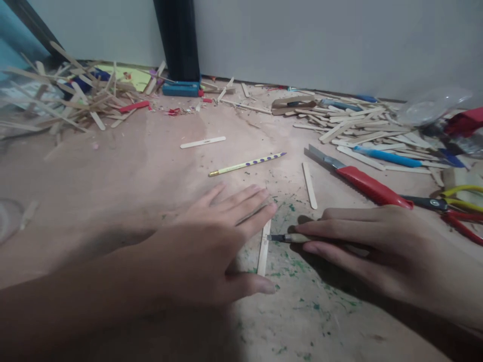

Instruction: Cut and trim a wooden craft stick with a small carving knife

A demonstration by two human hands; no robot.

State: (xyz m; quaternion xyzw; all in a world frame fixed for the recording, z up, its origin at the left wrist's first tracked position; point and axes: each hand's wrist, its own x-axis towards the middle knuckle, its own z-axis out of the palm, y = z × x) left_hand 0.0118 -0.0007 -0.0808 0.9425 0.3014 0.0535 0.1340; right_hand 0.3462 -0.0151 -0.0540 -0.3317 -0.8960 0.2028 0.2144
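A pale wooden craft stick lies on the table under the edge of my left hand. That hand is spread flat, its fingertips over the stick's far end and its thumb by the near end. My right hand is closed around a craft knife. The knife's short dark blade touches the stick about midway along its length. Beyond my hands lie a pencil with purple dots, a craft stick and another stick with a dark mark.
To the right are a red-handled cutting tool, pliers with red and yellow handles, a blue pen-like tool and a pile of sticks. Another stick heap is at back left. A dark post stands behind. Green shavings dot the table.
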